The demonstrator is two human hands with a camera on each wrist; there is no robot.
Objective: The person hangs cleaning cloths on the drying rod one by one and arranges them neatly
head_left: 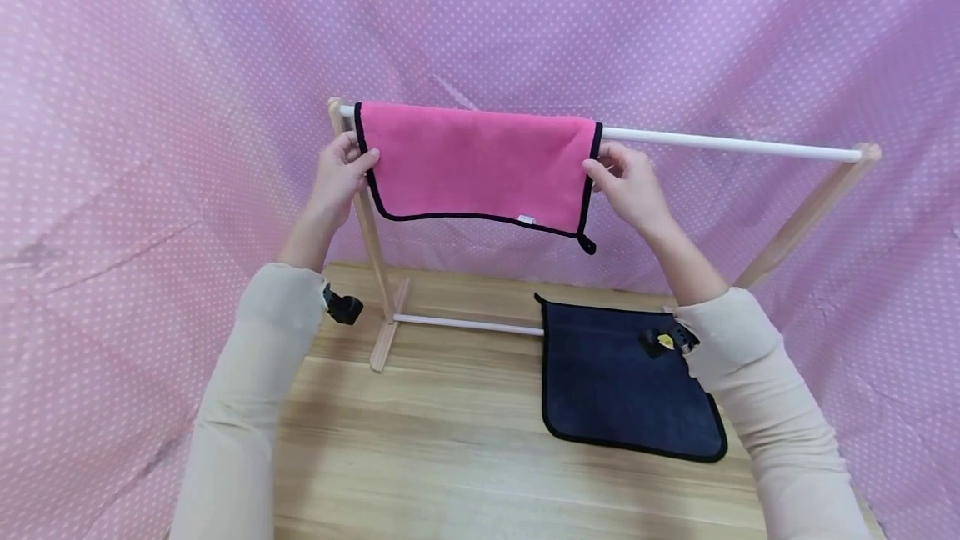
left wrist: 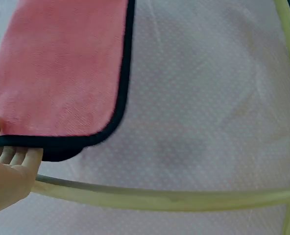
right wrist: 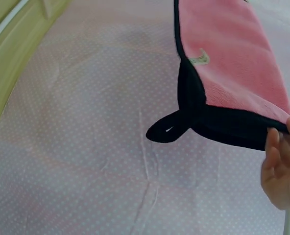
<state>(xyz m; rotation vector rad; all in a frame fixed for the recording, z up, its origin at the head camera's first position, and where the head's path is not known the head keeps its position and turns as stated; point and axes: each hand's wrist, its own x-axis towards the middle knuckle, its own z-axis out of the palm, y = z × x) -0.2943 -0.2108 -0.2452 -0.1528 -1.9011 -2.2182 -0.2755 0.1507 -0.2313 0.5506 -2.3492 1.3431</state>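
A pink towel with black edging hangs folded over the white rail of a wooden rack. My left hand pinches its left edge just below the rail, thumb in front and fingers behind. On the opposite side, my right hand pinches the right edge in the same manner. In the right wrist view a black hanging loop and a small pale tag show at the towel's lower corner. A dark navy towel with black edging lies flat on the table below my right forearm.
The rack's left leg and right leg rise from the wooden table. A thin lower bar runs between the legs, partly behind the navy towel. A pink polka-dot cloth surrounds the table.
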